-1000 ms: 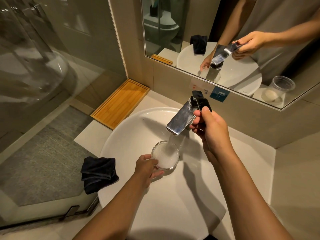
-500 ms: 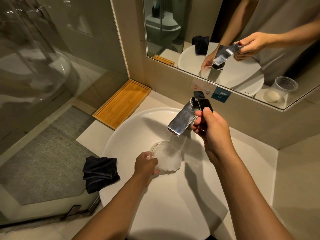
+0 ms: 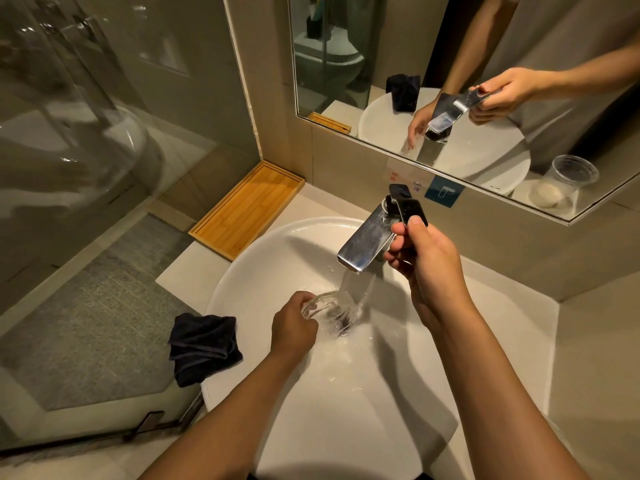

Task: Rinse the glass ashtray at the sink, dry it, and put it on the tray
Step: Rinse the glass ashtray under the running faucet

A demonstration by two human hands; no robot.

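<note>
My left hand (image 3: 292, 329) grips the clear glass ashtray (image 3: 323, 304) by its near rim and holds it tilted over the white basin (image 3: 249, 271), under the running water. Water pours from the chrome faucet (image 3: 367, 242) over the glass and splashes toward the drain. My right hand (image 3: 427, 261) is closed on the dark faucet handle (image 3: 408, 207). A dark folded towel (image 3: 202, 346) lies on the counter left of the basin. The wooden tray (image 3: 249, 207) sits at the back left against the wall.
A mirror (image 3: 450, 81) runs along the wall behind the faucet and reflects a plastic cup that holds a pale round object. A glass shower door (image 3: 69, 150) stands to the left, with a grey mat (image 3: 97, 313) on the floor below.
The ashtray was held level and filling with water; my left hand has tipped it on its side under the stream, spilling water into the basin. My right hand has stayed on the handle.
</note>
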